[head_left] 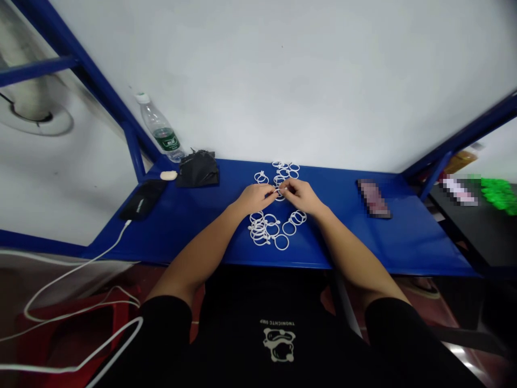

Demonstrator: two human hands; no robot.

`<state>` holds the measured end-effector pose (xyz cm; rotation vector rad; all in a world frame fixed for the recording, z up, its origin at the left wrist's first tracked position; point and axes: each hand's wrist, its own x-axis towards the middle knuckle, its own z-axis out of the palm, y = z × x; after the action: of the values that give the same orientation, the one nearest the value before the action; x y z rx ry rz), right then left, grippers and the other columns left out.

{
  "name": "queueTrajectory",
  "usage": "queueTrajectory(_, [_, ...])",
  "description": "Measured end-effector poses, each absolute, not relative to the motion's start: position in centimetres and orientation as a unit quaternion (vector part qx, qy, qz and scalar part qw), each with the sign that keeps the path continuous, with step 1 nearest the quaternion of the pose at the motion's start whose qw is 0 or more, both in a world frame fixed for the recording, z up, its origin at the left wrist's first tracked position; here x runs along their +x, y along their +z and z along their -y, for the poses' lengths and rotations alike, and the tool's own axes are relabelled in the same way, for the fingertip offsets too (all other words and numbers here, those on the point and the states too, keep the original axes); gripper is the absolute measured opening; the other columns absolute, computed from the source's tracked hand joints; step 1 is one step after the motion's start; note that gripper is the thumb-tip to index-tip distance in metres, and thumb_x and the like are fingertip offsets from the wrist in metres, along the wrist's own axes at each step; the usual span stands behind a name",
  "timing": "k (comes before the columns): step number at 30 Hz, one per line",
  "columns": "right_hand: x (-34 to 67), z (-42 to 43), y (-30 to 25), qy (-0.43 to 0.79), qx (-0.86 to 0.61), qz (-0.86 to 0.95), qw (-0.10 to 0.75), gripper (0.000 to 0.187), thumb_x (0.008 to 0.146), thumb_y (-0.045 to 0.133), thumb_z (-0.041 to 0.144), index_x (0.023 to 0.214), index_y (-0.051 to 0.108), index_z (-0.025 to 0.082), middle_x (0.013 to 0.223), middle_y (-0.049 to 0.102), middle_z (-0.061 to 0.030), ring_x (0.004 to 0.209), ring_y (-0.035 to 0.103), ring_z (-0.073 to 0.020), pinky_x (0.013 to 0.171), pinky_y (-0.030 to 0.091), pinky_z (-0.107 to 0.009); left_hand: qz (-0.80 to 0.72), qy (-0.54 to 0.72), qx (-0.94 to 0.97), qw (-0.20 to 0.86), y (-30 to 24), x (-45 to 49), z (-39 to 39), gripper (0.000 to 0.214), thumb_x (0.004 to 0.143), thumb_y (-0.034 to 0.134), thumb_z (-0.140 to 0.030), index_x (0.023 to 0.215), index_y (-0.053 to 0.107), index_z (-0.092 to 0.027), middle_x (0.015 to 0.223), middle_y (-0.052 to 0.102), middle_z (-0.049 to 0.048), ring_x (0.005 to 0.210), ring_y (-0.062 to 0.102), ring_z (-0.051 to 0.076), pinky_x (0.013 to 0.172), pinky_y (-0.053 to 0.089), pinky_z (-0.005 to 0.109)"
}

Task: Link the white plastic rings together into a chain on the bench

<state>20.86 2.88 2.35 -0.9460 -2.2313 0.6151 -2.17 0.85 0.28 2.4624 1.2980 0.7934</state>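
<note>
My left hand (257,197) and my right hand (299,195) meet over the middle of the blue table. Between their fingertips is a white plastic ring (279,199), pinched from both sides; fingers cover part of it. Just beyond my hands lie more white rings (284,173), some overlapping. A larger pile of white rings (258,230) sits nearer the front edge, below my left hand. Close to my right wrist are a few more rings (298,217), and a single ring (281,242) lies nearest me. Small knobs or eyelets show on several of them.
On the left of the blue table (343,237) are a water bottle (165,134), a black pouch (197,169), a small pale case (168,175) and a black power bank (143,200) with a white cable (117,240). A phone (374,198) lies right. Blue frame posts flank both sides.
</note>
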Motion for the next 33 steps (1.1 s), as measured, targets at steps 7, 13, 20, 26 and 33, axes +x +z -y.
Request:
queueTrajectory(7, [20.9, -3.2, 1.7, 0.262, -0.305, 0.824, 0.399, 0.018, 0.087, 0.062, 0.021, 0.094, 0.079, 0.021, 0.087, 0.079, -0.0035, 0.072, 0.067, -0.0170, 0.068, 0.051, -0.030, -0.438, 0.289, 0.840, 0.139, 0.6, -2.2, -0.9, 0.030, 0.110, 0.053, -0.032, 0.091, 0.073, -0.020, 0.092, 0.077, 0.0042, 0.084, 0.069, 0.018, 0.077, 0.047, 0.029])
queueTrajectory(13, [21.0, -3.6, 1.4, 0.269, -0.288, 0.814, 0.426, 0.024, 0.080, 0.059, 0.015, 0.085, 0.081, 0.023, 0.085, 0.081, -0.0030, 0.076, 0.072, -0.0182, 0.072, 0.056, -0.031, -0.414, 0.271, 0.856, 0.147, 0.7, -1.8, -0.6, 0.029, 0.109, 0.055, -0.030, 0.088, 0.071, -0.020, 0.089, 0.075, 0.0035, 0.083, 0.069, 0.018, 0.077, 0.046, 0.030])
queueTrajectory(20, [21.3, -3.7, 1.4, 0.236, -0.291, 0.831, 0.411, 0.028, 0.082, 0.056, 0.011, 0.085, 0.081, 0.023, 0.084, 0.081, -0.0015, 0.074, 0.074, -0.0168, 0.072, 0.059, -0.029, -0.419, 0.226, 0.865, 0.158, 1.1, -2.1, -0.5, 0.028, 0.109, 0.058, -0.038, 0.097, 0.077, -0.021, 0.095, 0.078, 0.0052, 0.089, 0.071, 0.020, 0.080, 0.050, 0.032])
queueTrajectory(26, [21.3, -3.7, 1.3, 0.084, -0.364, 0.818, 0.437, 0.036, 0.096, 0.057, 0.015, 0.123, 0.079, 0.025, 0.130, 0.080, -0.0091, 0.122, 0.074, -0.0265, 0.106, 0.060, -0.046, -0.442, 0.163, 0.845, 0.254, 1.6, -3.8, -0.9, 0.041, 0.081, 0.090, -0.056, 0.107, 0.083, -0.024, 0.098, 0.080, 0.0035, 0.083, 0.074, 0.020, 0.074, 0.052, 0.031])
queueTrajectory(33, [21.3, -3.9, 1.0, 0.099, -0.400, 0.825, 0.386, 0.027, 0.101, 0.064, 0.029, 0.122, 0.079, 0.023, 0.140, 0.072, -0.0151, 0.130, 0.068, -0.0321, 0.109, 0.058, -0.053, -0.376, 0.140, 0.877, 0.265, 0.7, -3.2, -0.6, 0.011, 0.086, 0.086, -0.035, 0.083, 0.080, -0.025, 0.089, 0.077, 0.0025, 0.079, 0.072, 0.018, 0.070, 0.051, 0.029])
